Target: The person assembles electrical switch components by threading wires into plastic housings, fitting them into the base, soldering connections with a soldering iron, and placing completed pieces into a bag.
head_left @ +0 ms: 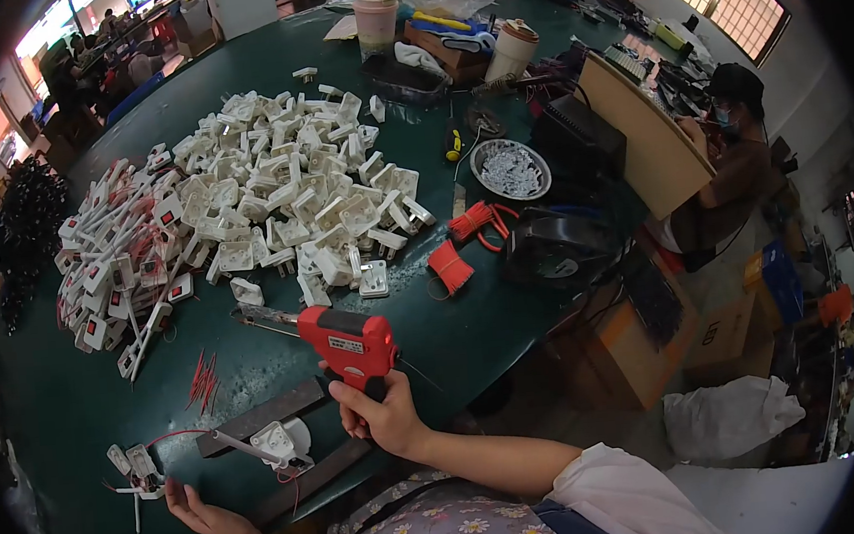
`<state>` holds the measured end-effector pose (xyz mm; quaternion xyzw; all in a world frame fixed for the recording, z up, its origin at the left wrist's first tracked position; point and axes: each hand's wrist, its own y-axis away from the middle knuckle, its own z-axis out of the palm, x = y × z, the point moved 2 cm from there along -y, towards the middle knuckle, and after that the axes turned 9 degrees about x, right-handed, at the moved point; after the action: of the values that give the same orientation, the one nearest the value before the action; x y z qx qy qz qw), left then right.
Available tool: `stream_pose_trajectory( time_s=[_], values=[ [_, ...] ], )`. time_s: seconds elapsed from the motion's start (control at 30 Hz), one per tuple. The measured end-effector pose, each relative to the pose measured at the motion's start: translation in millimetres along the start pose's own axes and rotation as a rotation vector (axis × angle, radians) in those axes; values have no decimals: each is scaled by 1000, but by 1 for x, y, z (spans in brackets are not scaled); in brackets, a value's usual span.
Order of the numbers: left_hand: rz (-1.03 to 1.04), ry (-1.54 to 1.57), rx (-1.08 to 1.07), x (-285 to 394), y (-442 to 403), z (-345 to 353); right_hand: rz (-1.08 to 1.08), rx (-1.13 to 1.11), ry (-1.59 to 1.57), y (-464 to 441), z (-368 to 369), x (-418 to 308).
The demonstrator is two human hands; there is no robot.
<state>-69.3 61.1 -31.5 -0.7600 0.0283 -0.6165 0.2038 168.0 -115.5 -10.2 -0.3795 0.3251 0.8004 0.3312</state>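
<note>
My right hand (pixel 384 418) is wrapped round the grip of a red and black soldering gun (pixel 351 343). The gun's metal tip points left, above the table. My left hand (pixel 211 520) rests low at the left with fingers stretched out, holding nothing. Just beyond its fingertips is a small group of white plastic housings with wires (pixel 142 465). Between the hands, an open white plug housing (pixel 275 442) with a white cable sits by dark flat bars (pixel 258 418). A few short red wires (pixel 202 380) lie loose above the bars.
A large heap of white plug housings (pixel 290 177) covers the table's middle, beside white switch pieces with cables (pixel 111 262). At right are red wire bundles (pixel 450 268), a metal bowl of small parts (pixel 510 170) and a black device (pixel 556 247). A co-worker (pixel 735 162) sits beyond a wooden board (pixel 643 140).
</note>
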Motion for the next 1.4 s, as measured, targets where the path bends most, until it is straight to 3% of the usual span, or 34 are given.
stream_pose_trajectory(
  time_s=[0.57,1.0,1.2,1.23,1.3,1.4],
  values=[
    [-28,-88,-116,14,2,5,49,87,73,5,4,-3],
    [-95,17,-121,21,9,9,-21,-6,156,4,3,-2],
    [-46,4,23,10,3,1,-18,-11,119,2,2,-2],
    [-20,119,88,11,-1,-4,-6,-6,118,3,2,-1],
    [77,305,203,21,-13,-10,-8,-3,110,3,0,1],
    [231,334,245,52,-32,-16,6,-10,117,0,1,-1]
  ],
)
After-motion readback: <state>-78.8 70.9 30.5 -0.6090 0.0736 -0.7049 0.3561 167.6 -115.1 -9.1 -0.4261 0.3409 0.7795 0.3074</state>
